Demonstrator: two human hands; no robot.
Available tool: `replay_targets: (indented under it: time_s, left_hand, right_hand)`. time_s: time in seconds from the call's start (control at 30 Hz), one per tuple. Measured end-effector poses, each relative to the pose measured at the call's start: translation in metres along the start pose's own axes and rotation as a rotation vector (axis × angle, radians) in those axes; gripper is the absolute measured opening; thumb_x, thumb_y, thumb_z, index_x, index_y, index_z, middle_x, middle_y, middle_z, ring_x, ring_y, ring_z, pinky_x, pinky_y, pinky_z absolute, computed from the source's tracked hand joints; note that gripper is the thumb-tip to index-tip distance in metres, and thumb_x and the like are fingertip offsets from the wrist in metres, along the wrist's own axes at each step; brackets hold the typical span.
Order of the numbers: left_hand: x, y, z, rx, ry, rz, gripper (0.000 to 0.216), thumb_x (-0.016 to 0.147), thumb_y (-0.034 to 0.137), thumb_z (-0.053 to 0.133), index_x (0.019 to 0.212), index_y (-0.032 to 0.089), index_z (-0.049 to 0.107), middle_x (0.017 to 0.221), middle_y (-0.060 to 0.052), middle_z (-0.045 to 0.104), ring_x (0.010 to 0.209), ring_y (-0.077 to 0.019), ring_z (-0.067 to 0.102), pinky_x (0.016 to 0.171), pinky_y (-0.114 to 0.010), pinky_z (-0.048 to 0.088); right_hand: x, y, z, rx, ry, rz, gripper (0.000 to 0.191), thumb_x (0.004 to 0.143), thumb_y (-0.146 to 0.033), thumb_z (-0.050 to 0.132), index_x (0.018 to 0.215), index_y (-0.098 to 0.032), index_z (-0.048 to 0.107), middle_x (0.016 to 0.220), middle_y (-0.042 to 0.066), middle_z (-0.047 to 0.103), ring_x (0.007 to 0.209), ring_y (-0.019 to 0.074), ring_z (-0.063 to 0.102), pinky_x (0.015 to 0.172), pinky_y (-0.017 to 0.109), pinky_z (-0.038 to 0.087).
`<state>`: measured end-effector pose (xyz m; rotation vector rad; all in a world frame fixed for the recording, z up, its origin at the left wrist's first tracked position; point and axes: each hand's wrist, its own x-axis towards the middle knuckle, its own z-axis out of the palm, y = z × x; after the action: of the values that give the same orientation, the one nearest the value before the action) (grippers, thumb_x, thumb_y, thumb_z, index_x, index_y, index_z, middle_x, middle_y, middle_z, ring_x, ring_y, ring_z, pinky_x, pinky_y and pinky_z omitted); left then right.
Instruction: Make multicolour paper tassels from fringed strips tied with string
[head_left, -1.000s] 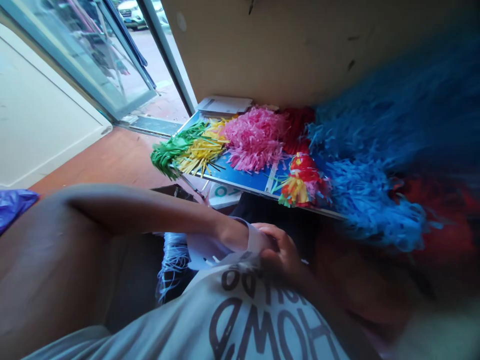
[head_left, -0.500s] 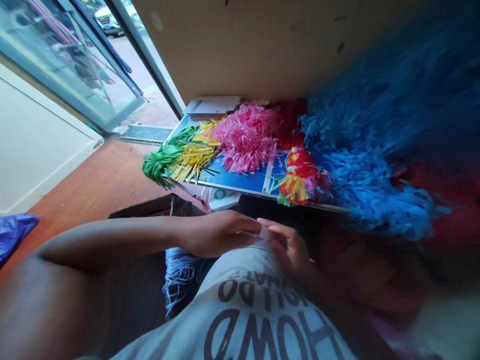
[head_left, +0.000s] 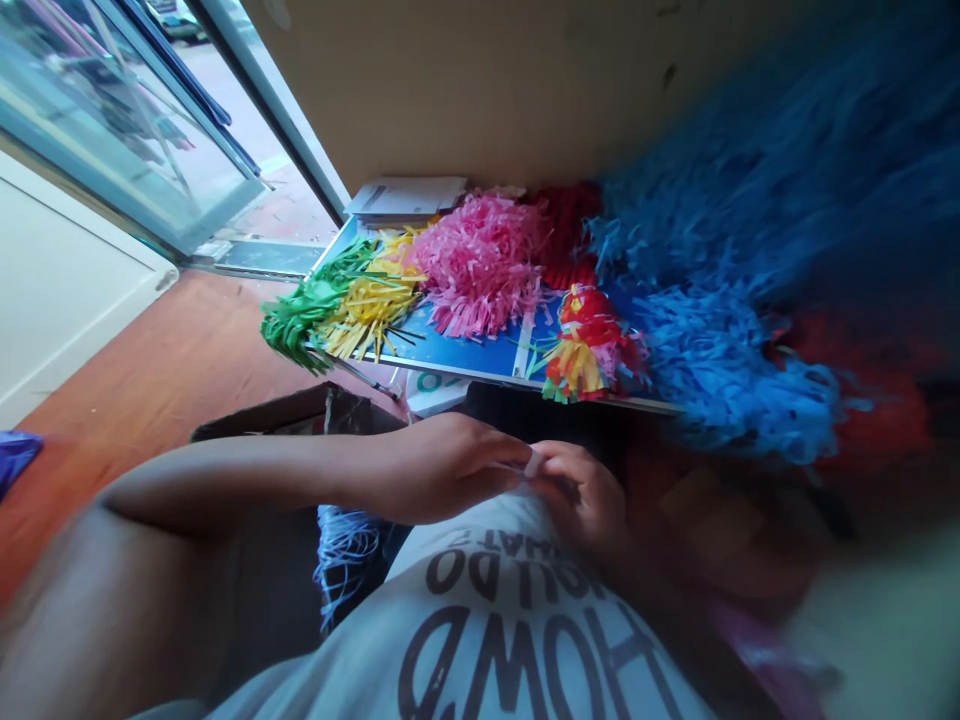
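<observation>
In front of my white printed shirt [head_left: 495,590], both hands meet with fingertips almost touching. My left hand [head_left: 450,468] is closed in a pinch, and my right hand [head_left: 586,492] is closed facing it. A small whitish strip [head_left: 534,464] shows between the fingertips, pinched by the right hand and touching the left; its kind is unclear. Just beyond the hands is a blue table [head_left: 457,352] bearing fringed paper strips: a green bundle [head_left: 304,315], a yellow bundle [head_left: 375,305], a pink bundle [head_left: 484,262] and a multicoloured tassel [head_left: 589,345].
Blue fringe [head_left: 739,365] is heaped over the table's right end, with red fringe [head_left: 566,235] behind. Papers [head_left: 409,197] lie at the back left. An open cardboard box [head_left: 262,410] and pale strings [head_left: 345,560] are below my left arm. A glass door [head_left: 150,120] stands at left.
The view has shifted slightly, so the table and bundles appear a little further left. Both hands stay together at the shirt; the whitish strip between them now shows at a different angle.
</observation>
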<state>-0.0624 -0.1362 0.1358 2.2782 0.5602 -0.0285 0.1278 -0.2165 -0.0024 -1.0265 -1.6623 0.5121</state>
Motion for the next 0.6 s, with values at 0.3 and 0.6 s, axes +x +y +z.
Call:
replay_targets:
  time_s: [0.3,0.6]
  left_hand:
    - [0.008,0.002,0.007,0.061,0.101,0.026,0.019,0.093,0.015,0.057,0.106,0.013,0.071,0.092,-0.007,0.077,0.074,-0.0144,0.069,0.064,-0.021,0.047]
    - [-0.015,-0.007,0.006,0.271,0.486,0.126,0.025,0.094,0.035,0.063,0.111,0.018,0.072,0.092,-0.007,0.077,0.080,-0.0171,0.072,0.074,-0.025,0.054]
  right_hand:
    - [0.003,-0.016,-0.013,-0.163,-0.049,0.107,0.014,0.091,-0.036,0.065,0.084,-0.024,0.068,0.098,0.006,0.078,0.087,0.0212,0.076,0.082,0.034,0.062]
    - [0.004,-0.015,-0.009,-0.032,0.305,0.088,0.007,0.089,-0.026,0.066,0.082,-0.024,0.066,0.082,0.002,0.077,0.073,0.0192,0.075,0.065,0.030,0.061]
